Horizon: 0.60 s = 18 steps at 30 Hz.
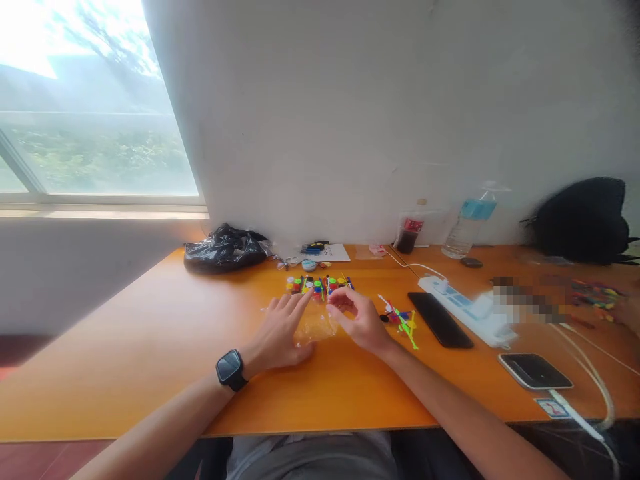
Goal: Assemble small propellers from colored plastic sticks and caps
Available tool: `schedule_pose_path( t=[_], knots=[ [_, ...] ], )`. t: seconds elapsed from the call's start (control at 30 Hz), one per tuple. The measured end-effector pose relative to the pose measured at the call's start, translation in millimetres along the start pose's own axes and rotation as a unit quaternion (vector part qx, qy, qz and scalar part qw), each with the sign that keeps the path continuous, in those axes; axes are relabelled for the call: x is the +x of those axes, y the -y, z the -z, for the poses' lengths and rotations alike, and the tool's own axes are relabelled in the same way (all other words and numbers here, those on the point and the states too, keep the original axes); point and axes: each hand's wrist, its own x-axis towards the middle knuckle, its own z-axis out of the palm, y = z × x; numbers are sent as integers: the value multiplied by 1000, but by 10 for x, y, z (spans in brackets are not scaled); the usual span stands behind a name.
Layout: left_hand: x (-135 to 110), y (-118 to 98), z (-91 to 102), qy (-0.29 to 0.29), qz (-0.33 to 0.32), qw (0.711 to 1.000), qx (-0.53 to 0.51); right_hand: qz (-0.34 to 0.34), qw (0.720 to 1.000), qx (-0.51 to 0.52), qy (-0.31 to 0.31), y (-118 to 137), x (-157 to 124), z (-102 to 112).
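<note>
My left hand (283, 330), with a black watch on its wrist, rests on the wooden table with fingers stretched forward and thumb apart. A crumpled clear plastic bag (317, 325) lies between my hands, beside the left thumb and fingers. My right hand (359, 320) is curled, thumb and forefinger drawn close at the bag's right side; anything between the tips is too small to make out. Just beyond the fingertips, small colourful plastic pieces (317, 285) stand in a row. A loose pile of coloured pieces and sticks (400, 320) is right of my right hand.
A black phone (440, 320), a white power strip (465, 307) and a charging device (535, 371) with cables lie to the right. Along the wall are a black plastic bag (225, 250), a cola bottle (411, 233), a water bottle (467, 227) and a black backpack (583, 223).
</note>
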Motion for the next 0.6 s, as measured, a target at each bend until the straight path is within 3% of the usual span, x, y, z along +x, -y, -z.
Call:
schedule_pose_path(
  t=[0.13, 0.3, 0.4, 0.6],
  knots=[
    [19, -38, -5, -29, 8, 999, 44, -64, 991, 106, 40, -17, -12, -68],
    [31, -119, 3, -29, 1, 997, 64, -60, 988, 85, 110, 83, -69, -72],
    [30, -140, -19, -24, -2, 998, 58, -85, 977, 131, 147, 172, -104, -68],
    [25, -76, -34, -16, 15, 999, 41, -97, 969, 166, 156, 200, -25, 36]
  ],
)
